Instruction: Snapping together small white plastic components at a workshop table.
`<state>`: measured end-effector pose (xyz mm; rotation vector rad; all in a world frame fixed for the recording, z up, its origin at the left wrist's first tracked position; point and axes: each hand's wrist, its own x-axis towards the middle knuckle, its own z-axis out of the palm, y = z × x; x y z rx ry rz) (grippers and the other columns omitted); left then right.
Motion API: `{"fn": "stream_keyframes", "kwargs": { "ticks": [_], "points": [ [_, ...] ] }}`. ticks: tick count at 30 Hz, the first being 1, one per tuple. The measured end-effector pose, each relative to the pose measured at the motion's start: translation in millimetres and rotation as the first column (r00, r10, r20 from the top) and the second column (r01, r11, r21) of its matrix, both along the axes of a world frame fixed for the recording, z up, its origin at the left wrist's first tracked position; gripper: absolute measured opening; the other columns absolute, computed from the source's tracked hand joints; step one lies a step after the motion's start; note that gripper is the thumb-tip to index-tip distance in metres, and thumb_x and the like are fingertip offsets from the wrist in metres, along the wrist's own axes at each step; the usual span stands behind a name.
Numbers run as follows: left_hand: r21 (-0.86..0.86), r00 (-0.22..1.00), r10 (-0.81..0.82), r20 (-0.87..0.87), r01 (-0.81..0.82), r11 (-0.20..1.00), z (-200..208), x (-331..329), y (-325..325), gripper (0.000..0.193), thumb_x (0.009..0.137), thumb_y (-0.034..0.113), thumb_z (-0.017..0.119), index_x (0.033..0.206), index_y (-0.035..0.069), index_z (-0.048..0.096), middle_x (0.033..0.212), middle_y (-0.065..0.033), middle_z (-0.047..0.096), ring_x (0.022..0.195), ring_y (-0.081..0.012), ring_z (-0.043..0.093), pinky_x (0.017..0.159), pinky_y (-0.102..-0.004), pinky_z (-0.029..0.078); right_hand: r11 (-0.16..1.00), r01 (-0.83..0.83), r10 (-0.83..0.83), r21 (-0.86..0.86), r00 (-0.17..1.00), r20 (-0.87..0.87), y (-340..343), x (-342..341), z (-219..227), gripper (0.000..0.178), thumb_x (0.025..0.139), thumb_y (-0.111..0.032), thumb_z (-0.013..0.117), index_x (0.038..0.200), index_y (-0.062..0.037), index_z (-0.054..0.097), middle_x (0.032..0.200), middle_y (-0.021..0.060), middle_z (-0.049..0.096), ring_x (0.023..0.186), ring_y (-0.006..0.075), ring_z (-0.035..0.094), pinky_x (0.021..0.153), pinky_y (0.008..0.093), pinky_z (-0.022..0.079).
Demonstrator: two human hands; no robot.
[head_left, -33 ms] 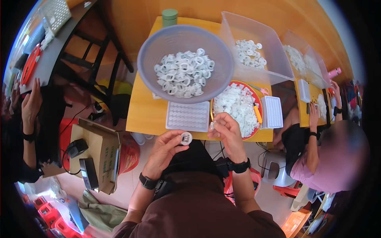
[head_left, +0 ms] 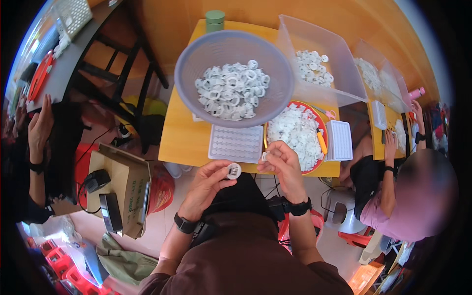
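My left hand [head_left: 209, 183] pinches a round white plastic part [head_left: 233, 171] between thumb and fingers, its face with a dark slotted middle turned up. Just to its right, my right hand [head_left: 285, 164] grips a small white plastic piece [head_left: 266, 156] at its fingertips. The two parts are apart, held over the near table edge. Beyond my hands lies a white ribbed tray [head_left: 236, 142]. By my right hand stands a red round tray [head_left: 320, 118] heaped with small white pieces. A grey-purple basket [head_left: 184, 81] holds many white ring-shaped parts [head_left: 231, 91].
A clear plastic bin [head_left: 339, 54] with white parts stands at the back right. A second white tray [head_left: 339, 140], a yellow-handled tool [head_left: 321, 141] and a green canister [head_left: 215, 21] share the table. A cardboard box [head_left: 120, 191] is left. Co-workers [head_left: 415, 196] sit on both sides.
The small white piece in my right fingers is turned and shows more of itself. The whole view has shifted slightly. Both hands keep their grip.
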<state>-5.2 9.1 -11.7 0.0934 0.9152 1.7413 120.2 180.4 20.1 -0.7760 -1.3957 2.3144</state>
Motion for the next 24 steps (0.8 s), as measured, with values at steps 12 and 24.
{"fn": "stream_keyframes", "kwargs": {
  "ticks": [12, 24],
  "points": [
    [0.036, 1.0, -0.005, 0.0, 0.005, 0.999, 1.3, -1.8, -2.9, 0.022, 0.088, 0.012, 0.056, 0.107, 0.001, 0.058, 0.101, -0.0074, 0.061, 0.092, -0.0136, 0.06, 0.076, -0.0266, 0.055, 0.983, -0.097, 0.116, 0.155, 0.986, -0.116, -39.6, -18.8, -3.1, 0.014, 0.084, -0.004, 0.06, 0.094, -0.003, 0.051, 0.098, 0.0064, 0.058, 0.09, 0.0079, 0.054, 0.07, 0.0218, 0.045],
    [0.032, 1.0, 0.003, 0.003, -0.003, 0.999, 1.5, -2.7, -4.2, 0.023, 0.088, 0.013, 0.055, 0.108, 0.0, 0.058, 0.101, -0.0083, 0.061, 0.091, -0.0137, 0.06, 0.076, -0.0266, 0.055, 0.991, 0.042, -0.04, 0.13, 0.999, -0.023, -38.9, -17.6, -9.6, 0.015, 0.086, -0.004, 0.058, 0.099, 0.0021, 0.057, 0.086, 0.006, 0.063, 0.082, 0.0123, 0.061, 0.073, 0.0247, 0.049]
  ]
}}
